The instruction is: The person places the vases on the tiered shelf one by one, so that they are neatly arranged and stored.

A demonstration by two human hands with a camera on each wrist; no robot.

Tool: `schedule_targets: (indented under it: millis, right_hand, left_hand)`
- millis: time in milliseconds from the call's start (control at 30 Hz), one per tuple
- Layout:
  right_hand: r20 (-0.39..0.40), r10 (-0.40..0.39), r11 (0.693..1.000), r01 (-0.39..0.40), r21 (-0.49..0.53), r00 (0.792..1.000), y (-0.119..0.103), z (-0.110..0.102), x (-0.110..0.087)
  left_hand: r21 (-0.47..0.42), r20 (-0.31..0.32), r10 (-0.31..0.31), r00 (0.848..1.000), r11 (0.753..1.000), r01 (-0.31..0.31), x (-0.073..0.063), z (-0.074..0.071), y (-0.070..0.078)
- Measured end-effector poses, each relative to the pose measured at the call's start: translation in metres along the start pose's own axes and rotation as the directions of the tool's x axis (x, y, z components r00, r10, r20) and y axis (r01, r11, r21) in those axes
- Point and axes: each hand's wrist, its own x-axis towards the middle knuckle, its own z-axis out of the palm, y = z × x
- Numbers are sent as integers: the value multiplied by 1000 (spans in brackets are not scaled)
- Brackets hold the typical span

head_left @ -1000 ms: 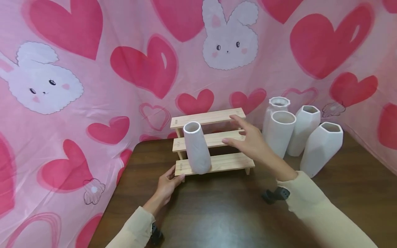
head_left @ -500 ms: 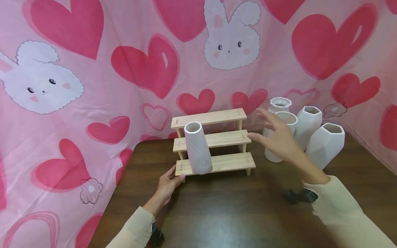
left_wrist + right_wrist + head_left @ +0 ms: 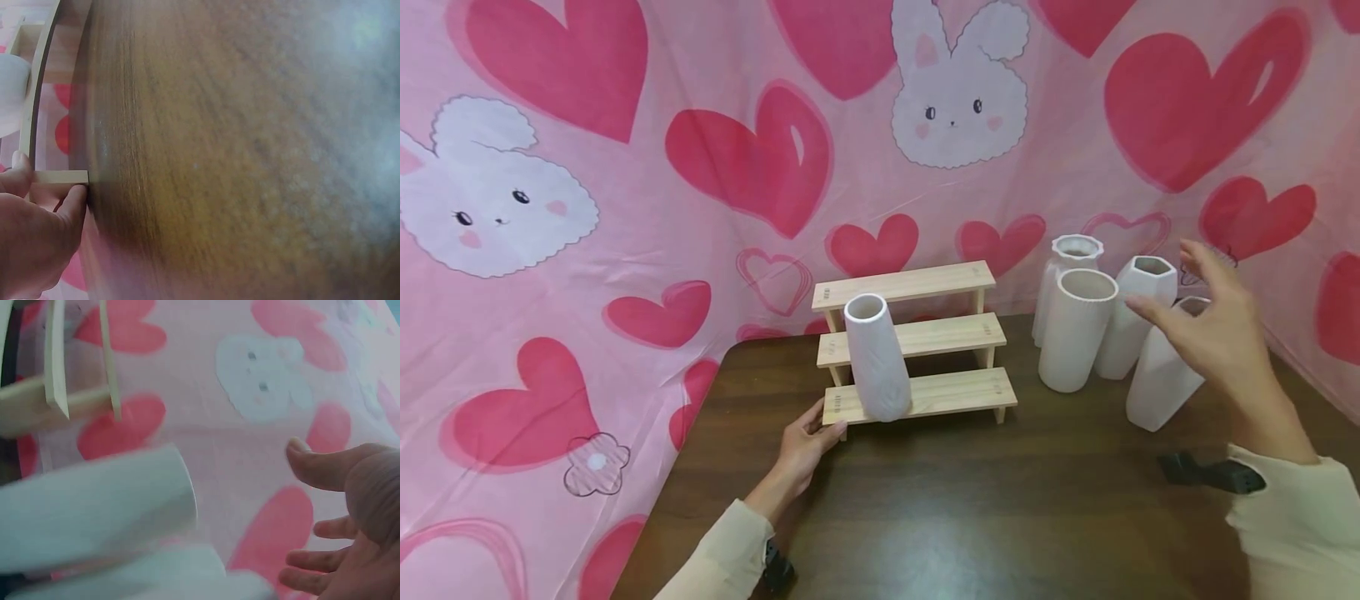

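A tapered white vase stands on the lowest step of a three-tier wooden display stand, towards its left end. My left hand holds the left end of that step; the left wrist view shows thumb and finger about the board and its short leg. At the right, my right hand hovers by a faceted white vase, partly covering it in the head view. Its fingers are spread and hold nothing; whether they touch that vase is unclear. In the right wrist view the hand is apart from the vases.
Beside the faceted vase stand a cylindrical white vase, a white vase with an angular mouth and one with a ruffled rim. The dark wooden table meets a pink curtain with hearts and rabbits.
My right hand has moved right, from beside the stand, past the cylindrical vase, to the faceted vase. The left hand, the stand and the vases have stayed put.
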Motion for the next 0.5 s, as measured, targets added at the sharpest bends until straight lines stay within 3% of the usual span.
schedule_targets:
  millis: [233, 333, 500]
  right_hand:
    - [202, 169, 986, -165, -38, 965, 29, -18, -3]
    - [200, 210, 978, -202, -61, 957, 38, -17, -6]
    - [122, 222, 975, -219, -38, 967, 54, -14, -10]
  left_hand:
    - [2, 18, -8, 1000, 1000, 8, 1, -1, 2]
    - [-1, 16, -9, 1000, 1000, 9, 1, -1, 2]
    - [-9, 7, -12, 1000, 1000, 12, 2, -1, 1]
